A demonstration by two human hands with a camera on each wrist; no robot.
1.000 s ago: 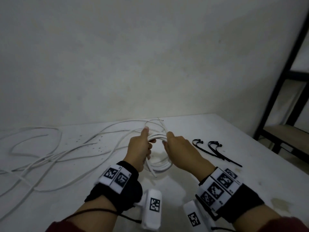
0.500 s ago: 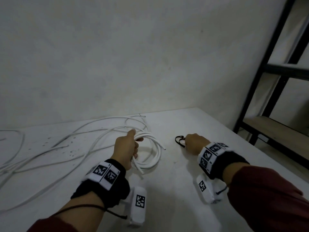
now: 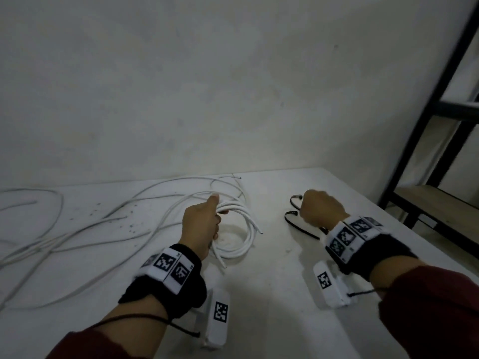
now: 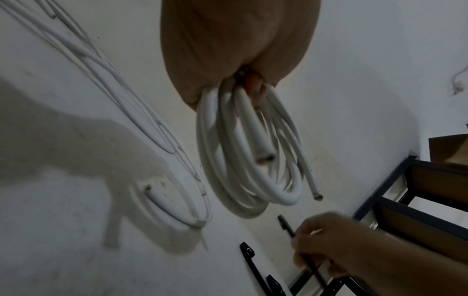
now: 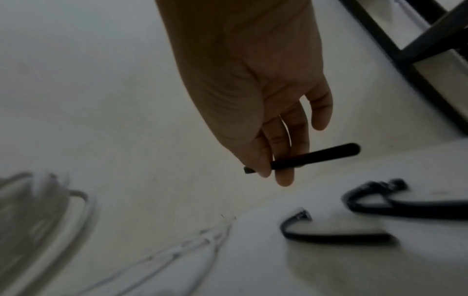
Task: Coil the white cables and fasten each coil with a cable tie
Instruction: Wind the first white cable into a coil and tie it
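Observation:
My left hand grips a coil of white cable just above the white table. In the left wrist view the coil hangs from the curled fingers, with both cut ends loose. To its right, my right hand is closed, knuckles up. The right wrist view shows the thumb and fingertips pinching a black cable tie lifted off the table. Two more black ties lie below the hand.
Several loose white cables sprawl over the left and back of the table. A black metal shelf unit with wooden boards stands past the table's right edge. A pale wall runs along the far side.
My right hand let go of the coil, moved right to the black ties and picked one up. My left hand kept hold of the coil.

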